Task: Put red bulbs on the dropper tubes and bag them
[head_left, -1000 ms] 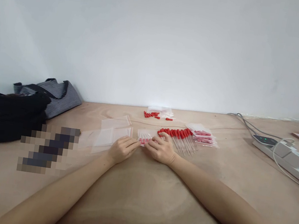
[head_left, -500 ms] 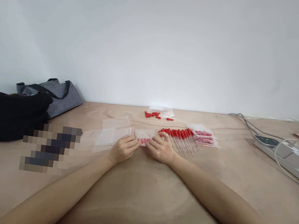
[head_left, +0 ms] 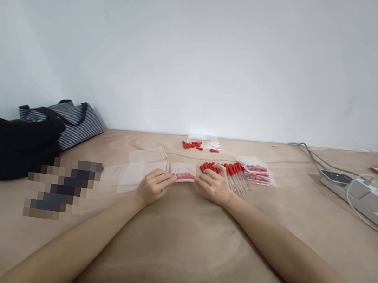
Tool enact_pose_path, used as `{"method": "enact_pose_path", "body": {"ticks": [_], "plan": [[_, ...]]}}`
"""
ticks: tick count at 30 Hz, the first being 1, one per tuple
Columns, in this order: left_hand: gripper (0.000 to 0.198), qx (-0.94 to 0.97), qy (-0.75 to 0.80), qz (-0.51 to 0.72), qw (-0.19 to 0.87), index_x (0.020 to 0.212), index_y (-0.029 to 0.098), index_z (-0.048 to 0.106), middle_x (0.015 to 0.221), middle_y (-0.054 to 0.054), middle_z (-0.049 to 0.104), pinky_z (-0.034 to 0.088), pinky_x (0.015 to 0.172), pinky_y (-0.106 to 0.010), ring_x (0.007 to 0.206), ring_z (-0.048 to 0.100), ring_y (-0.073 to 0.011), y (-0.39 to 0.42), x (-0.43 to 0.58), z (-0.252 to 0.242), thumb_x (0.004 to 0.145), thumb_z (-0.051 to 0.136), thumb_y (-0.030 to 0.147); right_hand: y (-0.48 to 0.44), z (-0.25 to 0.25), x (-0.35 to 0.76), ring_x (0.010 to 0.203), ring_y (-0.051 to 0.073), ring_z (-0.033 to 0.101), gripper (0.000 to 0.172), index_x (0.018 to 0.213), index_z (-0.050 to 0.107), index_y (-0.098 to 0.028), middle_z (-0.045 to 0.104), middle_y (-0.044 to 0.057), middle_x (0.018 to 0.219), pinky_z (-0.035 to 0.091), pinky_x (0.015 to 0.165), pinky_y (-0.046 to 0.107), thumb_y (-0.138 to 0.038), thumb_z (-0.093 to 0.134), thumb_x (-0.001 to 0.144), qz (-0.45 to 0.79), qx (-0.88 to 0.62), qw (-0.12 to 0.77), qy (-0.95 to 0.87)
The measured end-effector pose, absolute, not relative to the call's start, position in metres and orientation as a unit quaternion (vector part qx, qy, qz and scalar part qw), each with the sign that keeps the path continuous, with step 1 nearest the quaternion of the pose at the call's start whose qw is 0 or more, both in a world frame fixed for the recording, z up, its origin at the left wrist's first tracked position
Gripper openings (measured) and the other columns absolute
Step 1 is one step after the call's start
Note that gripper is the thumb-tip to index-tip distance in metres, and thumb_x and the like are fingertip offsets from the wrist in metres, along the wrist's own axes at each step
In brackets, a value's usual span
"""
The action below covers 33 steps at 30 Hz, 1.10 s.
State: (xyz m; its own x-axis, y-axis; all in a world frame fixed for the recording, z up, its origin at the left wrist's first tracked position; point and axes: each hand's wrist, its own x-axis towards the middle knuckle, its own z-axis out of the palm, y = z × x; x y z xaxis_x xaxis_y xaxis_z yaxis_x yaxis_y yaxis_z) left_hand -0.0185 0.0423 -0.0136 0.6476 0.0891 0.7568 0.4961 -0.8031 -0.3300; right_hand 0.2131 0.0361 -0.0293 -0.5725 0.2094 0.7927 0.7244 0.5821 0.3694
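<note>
A small clear zip bag (head_left: 184, 171) with several red-tipped droppers in it lies flat between my hands. My left hand (head_left: 155, 186) pinches its near left corner. At the bag's right edge, my right hand (head_left: 214, 185) has its fingers bent and close together, touching the near right corner. Just behind and right of my right hand is a row of red-capped droppers (head_left: 237, 169), partly hidden by it. Filled bags (head_left: 257, 170) are stacked to their right. Flat, unfilled clear bags (head_left: 132, 173) lie left of and behind my left hand.
Loose red caps (head_left: 191, 145) lie by a clear bag near the wall. A black bag (head_left: 22, 146) and a striped bag (head_left: 80, 128) are at the left, near a pixelated patch. A power strip (head_left: 364, 199) with cables lies at the right.
My right hand has slid right along the bag's near edge, uncovering more of the bag and its red tips. My left hand has barely moved.
</note>
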Motion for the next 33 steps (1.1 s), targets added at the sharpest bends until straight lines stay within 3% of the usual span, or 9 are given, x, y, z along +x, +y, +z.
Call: {"method": "enact_pose_path", "body": {"ticks": [13,22,29,33], "plan": [[0.009,-0.878,-0.133,-0.338,0.312,0.076,0.015,0.057,0.071,-0.002,0.063,0.044,0.065,-0.028,0.068,0.054,-0.013,0.039,0.0,-0.01,0.079,0.05,0.011,0.033,-0.029,0.195,0.068,0.009,0.042,0.02,0.066,0.057,-0.018,0.055,-0.003,0.062,0.015,0.085,0.037,-0.014,0.043,0.08,-0.321,-0.264,0.344,-0.842],[0.01,-0.872,-0.153,-0.316,0.342,0.076,0.016,0.056,0.069,-0.001,0.063,0.043,0.067,-0.03,0.065,0.055,-0.0127,0.037,-0.006,-0.008,0.08,0.048,0.011,0.033,-0.03,0.203,0.071,0.009,0.044,0.018,0.066,0.055,-0.018,0.054,-0.004,0.06,0.014,0.085,0.038,-0.012,0.043,0.078,-0.312,-0.269,0.348,-0.842],[0.015,-0.871,-0.138,-0.311,0.354,0.087,0.016,0.055,0.073,-0.003,0.064,0.044,0.069,-0.031,0.066,0.056,-0.0133,0.038,-0.018,-0.01,0.081,0.044,0.008,0.033,-0.029,0.205,0.071,0.009,0.045,0.018,0.064,0.055,-0.019,0.054,-0.004,0.06,0.014,0.085,0.038,-0.011,0.043,0.076,-0.3,-0.269,0.345,-0.848],[0.012,-0.859,-0.131,-0.302,0.391,0.082,0.016,0.055,0.068,-0.002,0.063,0.043,0.068,-0.032,0.061,0.055,-0.0129,0.037,-0.022,-0.007,0.081,0.045,0.008,0.033,-0.028,0.205,0.072,0.01,0.044,0.018,0.065,0.056,-0.019,0.054,-0.004,0.06,0.014,0.086,0.039,-0.011,0.043,0.075,-0.303,-0.265,0.348,-0.847]]}}
